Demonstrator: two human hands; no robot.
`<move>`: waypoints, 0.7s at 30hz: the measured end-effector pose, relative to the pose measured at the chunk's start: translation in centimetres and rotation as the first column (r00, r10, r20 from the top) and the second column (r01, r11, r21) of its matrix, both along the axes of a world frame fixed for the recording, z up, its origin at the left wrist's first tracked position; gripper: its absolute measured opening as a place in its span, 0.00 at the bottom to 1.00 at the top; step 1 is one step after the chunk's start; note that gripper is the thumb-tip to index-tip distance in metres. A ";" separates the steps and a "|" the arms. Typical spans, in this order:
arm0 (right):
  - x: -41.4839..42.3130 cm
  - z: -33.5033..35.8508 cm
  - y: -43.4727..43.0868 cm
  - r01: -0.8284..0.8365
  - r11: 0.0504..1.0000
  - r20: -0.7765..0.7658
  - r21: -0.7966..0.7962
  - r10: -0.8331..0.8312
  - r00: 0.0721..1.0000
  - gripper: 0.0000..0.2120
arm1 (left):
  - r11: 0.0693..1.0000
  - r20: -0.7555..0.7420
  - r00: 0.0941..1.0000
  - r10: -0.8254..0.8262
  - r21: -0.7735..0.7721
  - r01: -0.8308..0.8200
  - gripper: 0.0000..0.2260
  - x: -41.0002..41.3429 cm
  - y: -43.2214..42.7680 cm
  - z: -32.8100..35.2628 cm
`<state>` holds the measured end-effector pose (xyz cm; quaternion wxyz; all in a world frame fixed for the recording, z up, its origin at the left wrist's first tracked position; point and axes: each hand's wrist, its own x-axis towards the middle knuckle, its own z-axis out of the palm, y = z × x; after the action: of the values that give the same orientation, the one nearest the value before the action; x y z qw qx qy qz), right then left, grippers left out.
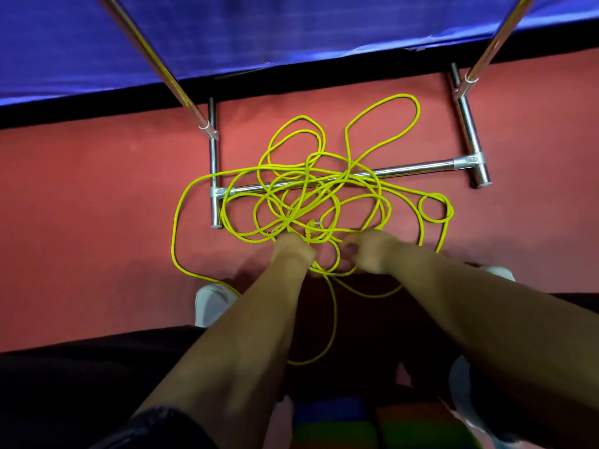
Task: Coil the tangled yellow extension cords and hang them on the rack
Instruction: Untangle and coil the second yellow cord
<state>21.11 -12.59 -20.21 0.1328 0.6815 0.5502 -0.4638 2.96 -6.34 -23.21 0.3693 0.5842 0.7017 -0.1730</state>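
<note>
We see the yellow extension cords lying in one loose tangle on the red floor. The tangle is draped across the low crossbar of the chrome rack, with loops spread on both sides of that bar. One long loop runs out past the rack's left foot and comes back toward a white shoe; a small closed loop lies at the right edge of the tangle. A further strand trails down between the two forearms. A small plug sits among the strands at the near edge of the tangle.

The left hand is down on the near edge of the tangle, just beside the plug. Its fingers are hidden behind the back of the hand, so we cannot tell whether they grip. The right hand is at the same edge, fingers curled; motion blur prevents us from confirming a grip.

A blue-violet cloth lies behind the rack's two uprights.
</note>
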 end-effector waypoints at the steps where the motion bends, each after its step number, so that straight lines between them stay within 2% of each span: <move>1: -0.2 -0.1 0.1 -0.005 1.000 -0.018 -0.012 0.005 1.000 0.23 | 1.000 -0.024 1.000 0.002 -0.002 -0.002 0.19 0.2 -0.1 0.0; 2: -0.4 -0.3 0.1 -0.020 0.999 -0.034 -0.028 0.020 0.999 0.23 | 0.999 -0.029 0.999 0.029 -0.018 -0.029 0.20 0.4 -0.1 0.0; 3: -0.7 -0.3 0.0 -0.041 0.998 -0.049 -0.048 0.039 0.998 0.23 | 0.997 -0.011 0.998 0.059 -0.044 -0.059 0.18 0.5 -0.2 0.0; 5: -1.1 -0.8 -0.3 -0.071 0.994 -0.063 -0.087 0.066 0.996 0.25 | 0.983 0.066 0.983 0.171 -0.085 -0.165 0.07 0.5 -0.3 -0.4; 8: -1.5 -1.0 -0.6 -0.101 0.991 -0.083 -0.093 0.094 0.992 0.23 | 0.864 0.230 0.851 0.471 -0.314 -0.394 0.09 -0.1 -0.5 0.2; 10: -1.4 -0.9 -0.5 -0.128 0.988 -0.101 -0.083 0.119 0.988 0.18 | 0.802 0.263 0.803 0.535 -0.456 -0.385 0.09 -0.3 -0.1 1.0; 13: -1.1 -0.7 -0.1 -0.168 0.982 -0.138 -0.090 0.155 0.978 0.11 | 0.769 0.343 0.757 0.555 -0.559 -0.310 0.08 -0.7 0.6 2.7; 15: -0.6 -0.2 0.2 -0.142 0.986 -0.180 -0.092 0.123 0.976 0.12 | 0.770 0.387 0.742 0.547 -0.581 -0.264 0.10 -1.0 0.9 3.2; 17: -0.1 0.9 0.6 -0.062 0.993 -0.252 -0.099 0.036 0.967 0.14 | 0.774 0.426 0.725 0.542 -0.588 -0.233 0.16 -1.1 0.9 3.8; 19: 0.6 2.0 0.9 -0.004 0.995 -0.299 -0.096 -0.026 0.954 0.12 | 0.770 0.466 0.691 0.552 -0.604 -0.208 0.19 -1.2 1.0 4.4; 21: 1.2 3.0 1.1 0.027 0.994 -0.323 -0.104 -0.060 0.945 0.10 | 0.762 0.506 0.657 0.559 -0.626 -0.166 0.14 -1.1 1.1 5.6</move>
<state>22.32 -11.44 -17.22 0.0634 0.6002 0.5259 -0.5993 1.91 -5.20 -17.63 0.7677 0.3210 0.5516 -0.0569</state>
